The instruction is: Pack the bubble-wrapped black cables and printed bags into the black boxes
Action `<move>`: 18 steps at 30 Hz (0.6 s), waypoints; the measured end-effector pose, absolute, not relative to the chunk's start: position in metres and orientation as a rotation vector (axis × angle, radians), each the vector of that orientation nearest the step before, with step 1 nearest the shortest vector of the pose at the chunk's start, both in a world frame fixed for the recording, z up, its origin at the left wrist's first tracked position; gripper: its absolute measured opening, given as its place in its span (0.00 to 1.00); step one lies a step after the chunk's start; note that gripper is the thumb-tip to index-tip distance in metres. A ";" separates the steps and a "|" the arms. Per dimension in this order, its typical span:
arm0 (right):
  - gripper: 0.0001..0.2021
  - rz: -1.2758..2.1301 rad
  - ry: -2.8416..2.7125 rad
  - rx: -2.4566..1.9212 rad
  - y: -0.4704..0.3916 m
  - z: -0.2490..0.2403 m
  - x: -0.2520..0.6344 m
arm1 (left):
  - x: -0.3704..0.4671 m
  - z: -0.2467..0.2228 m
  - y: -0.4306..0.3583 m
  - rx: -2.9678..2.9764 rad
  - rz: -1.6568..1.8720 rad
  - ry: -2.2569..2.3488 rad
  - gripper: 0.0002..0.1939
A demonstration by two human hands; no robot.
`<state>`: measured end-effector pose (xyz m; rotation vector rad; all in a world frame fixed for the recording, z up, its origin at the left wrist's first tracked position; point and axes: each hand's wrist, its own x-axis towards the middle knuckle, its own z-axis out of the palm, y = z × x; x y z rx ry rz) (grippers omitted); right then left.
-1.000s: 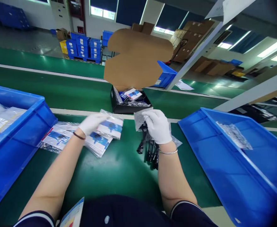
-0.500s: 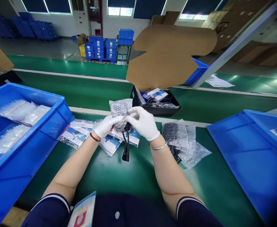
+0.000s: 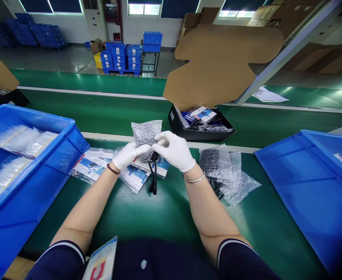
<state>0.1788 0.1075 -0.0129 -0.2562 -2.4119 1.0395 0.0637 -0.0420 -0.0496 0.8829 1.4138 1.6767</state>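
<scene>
Both my hands wear white gloves and meet at a bubble-wrap bag (image 3: 145, 131) above the bench. My left hand (image 3: 129, 154) grips the bag's lower left side, thumb pointing right. Fingers of my right hand (image 3: 175, 151) pinch the bag's right edge. A black cable (image 3: 153, 181) with plug ends hangs out below the bag; what else sits inside is hidden. Under and beside my left hand lie printed cards in clear plastic sleeves (image 3: 91, 165). To the right of my right forearm rest several bubble-wrap bags (image 3: 219, 165) with black items in them.
A black box (image 3: 201, 135) with a raised brown cardboard lid (image 3: 212, 83) holds cables and a card behind my hands. Blue bins flank me: the left bin (image 3: 42, 171) holds bundled clear bags, and the right bin (image 3: 293, 186) contains white material. A metal post (image 3: 287, 50) slants at upper right.
The view has shifted slightly, so the black box appears farther right. My hands keep their hold on the bubble-wrap bag, with the cable still hanging below.
</scene>
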 end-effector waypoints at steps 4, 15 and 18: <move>0.11 1.088 -2.411 -0.297 0.107 -0.011 0.179 | 0.064 -0.050 -0.045 0.839 1.646 1.432 0.26; 0.19 2.078 -1.612 -0.151 0.099 -0.021 0.166 | 0.064 -0.039 -0.036 0.412 2.182 1.242 0.22; 0.17 2.654 -1.171 -0.096 0.106 -0.016 0.159 | 0.069 -0.020 -0.042 0.683 2.278 1.398 0.19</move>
